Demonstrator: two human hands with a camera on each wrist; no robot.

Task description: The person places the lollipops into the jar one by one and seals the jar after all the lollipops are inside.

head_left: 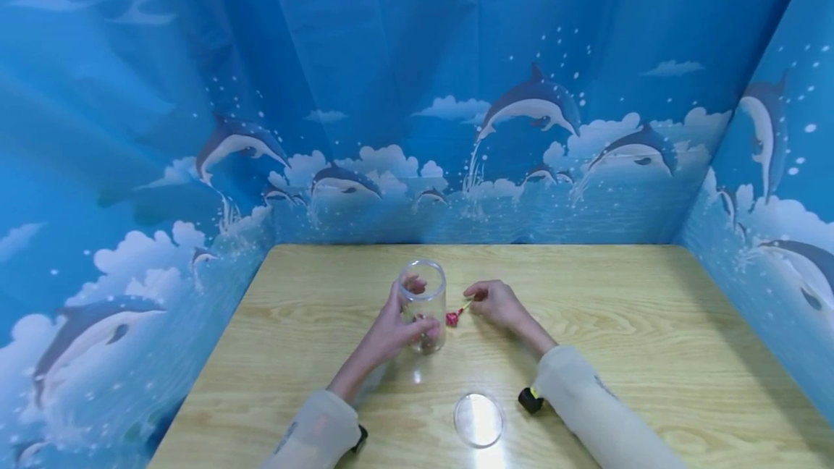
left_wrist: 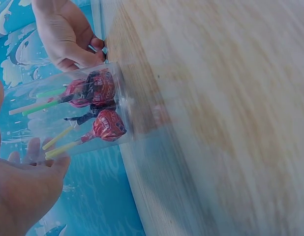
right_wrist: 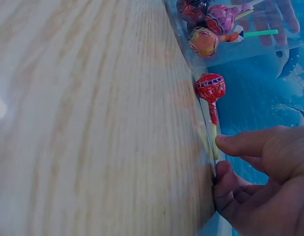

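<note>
A clear cylindrical jar [head_left: 438, 305] stands on the table, its top uncovered. My left hand [head_left: 394, 328] grips it from the left, thumb in front and fingers behind. Several wrapped lollipops [left_wrist: 108, 126] lie inside with their heads at the bottom and green, yellow and pale sticks pointing up. Just right of the jar is a red-wrapped lollipop [right_wrist: 211, 88] with a yellow stick, its head close to the tabletop. My right hand [head_left: 498, 302] pinches the end of that stick between thumb and fingers.
A round clear lid [head_left: 459, 431] lies on the wood-grained table [head_left: 313, 382], nearer to me than the jar and between my forearms. Blue curtains [head_left: 391, 129] printed with dolphins close off the back and both sides. A black wrist camera [head_left: 531, 401] hangs at my right sleeve.
</note>
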